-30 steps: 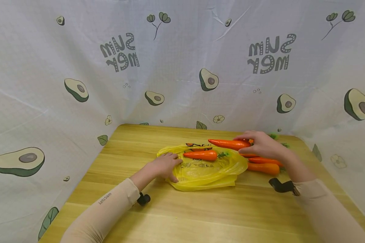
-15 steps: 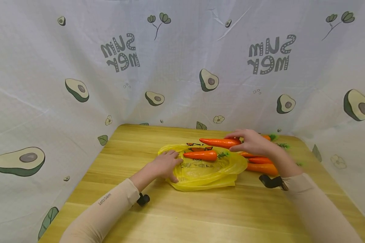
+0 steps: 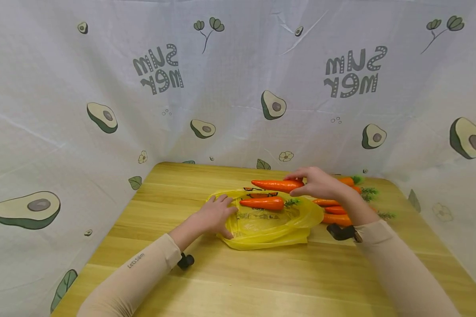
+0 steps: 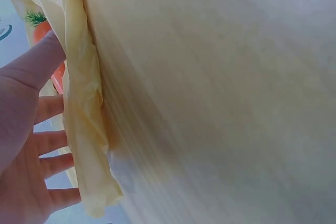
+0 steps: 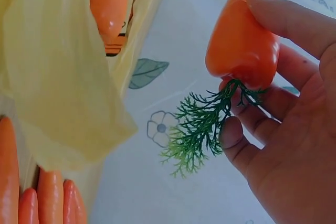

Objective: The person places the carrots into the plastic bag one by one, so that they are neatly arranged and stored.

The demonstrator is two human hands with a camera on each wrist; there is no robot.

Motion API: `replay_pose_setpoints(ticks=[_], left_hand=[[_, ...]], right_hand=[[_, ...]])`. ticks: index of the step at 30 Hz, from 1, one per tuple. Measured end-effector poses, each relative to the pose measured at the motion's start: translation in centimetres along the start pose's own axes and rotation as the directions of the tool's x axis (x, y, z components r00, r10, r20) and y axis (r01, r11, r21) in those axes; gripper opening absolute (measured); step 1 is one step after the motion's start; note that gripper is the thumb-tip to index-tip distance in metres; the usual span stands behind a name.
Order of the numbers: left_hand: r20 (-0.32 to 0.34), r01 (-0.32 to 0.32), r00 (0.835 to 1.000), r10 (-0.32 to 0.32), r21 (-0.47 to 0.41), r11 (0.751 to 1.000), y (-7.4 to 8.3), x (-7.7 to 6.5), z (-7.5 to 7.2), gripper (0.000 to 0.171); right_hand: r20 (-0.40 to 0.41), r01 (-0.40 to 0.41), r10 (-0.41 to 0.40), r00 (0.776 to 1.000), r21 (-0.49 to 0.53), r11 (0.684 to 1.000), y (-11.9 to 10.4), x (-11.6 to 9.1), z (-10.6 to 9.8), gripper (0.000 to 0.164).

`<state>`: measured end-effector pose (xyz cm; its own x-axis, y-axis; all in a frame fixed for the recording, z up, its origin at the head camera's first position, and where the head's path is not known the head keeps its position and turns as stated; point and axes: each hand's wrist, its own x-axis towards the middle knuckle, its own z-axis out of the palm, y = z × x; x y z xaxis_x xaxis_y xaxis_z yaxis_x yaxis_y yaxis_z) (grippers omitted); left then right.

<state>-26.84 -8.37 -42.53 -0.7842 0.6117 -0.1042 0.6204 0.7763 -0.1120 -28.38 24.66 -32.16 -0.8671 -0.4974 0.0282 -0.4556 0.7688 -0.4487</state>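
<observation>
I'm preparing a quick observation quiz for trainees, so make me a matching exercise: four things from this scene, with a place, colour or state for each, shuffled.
1. Left hand
2. Right hand
3. Bag
4. Cloth

A. Holding a carrot
B. White, with printed pictures
C. At the bag's left edge
D. Plain yellow ground, dark print

Pairs: 1-C, 2-A, 3-D, 4-B

Right hand [image 3: 316, 182], gripping glossy orange-red tapered carrot [image 3: 275, 185], shifted left along far edge of crumpled yellow plastic bag [image 3: 275, 239]; green-topped orange carrots [image 3: 335, 210] at right more exposed.
</observation>
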Motion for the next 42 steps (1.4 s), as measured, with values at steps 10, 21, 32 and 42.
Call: replay_pose_setpoints(ticks=[10, 21, 32, 42], left_hand=[[0.031, -0.002, 1.000, 0.004, -0.057, 0.998, -0.4, 0.2, 0.3, 0.089], [0.088, 0.008, 0.996, 0.003, -0.128, 0.992, -0.8, 0.5, 0.4, 0.089], [0.093, -0.005, 0.995, 0.018, -0.138, 0.990, -0.9, 0.6, 0.6, 0.089], [0.101, -0.004, 0.995, 0.020, -0.149, 0.989, -1.0, 0.5, 0.6, 0.090]], right_hand=[[0.062, 0.035, -0.036, 0.997, 0.010, 0.999, -0.3, 2.0, 1.5, 0.048], [0.132, 0.054, -0.052, 0.990, -0.007, 0.999, 0.2, 2.4, 3.9, 0.044], [0.164, 0.045, -0.039, 0.986, -0.033, 0.998, 0.7, 3.0, 6.0, 0.041], [0.188, 0.018, -0.011, 0.982, -0.036, 0.999, 0.7, 3.6, 7.5, 0.046]])
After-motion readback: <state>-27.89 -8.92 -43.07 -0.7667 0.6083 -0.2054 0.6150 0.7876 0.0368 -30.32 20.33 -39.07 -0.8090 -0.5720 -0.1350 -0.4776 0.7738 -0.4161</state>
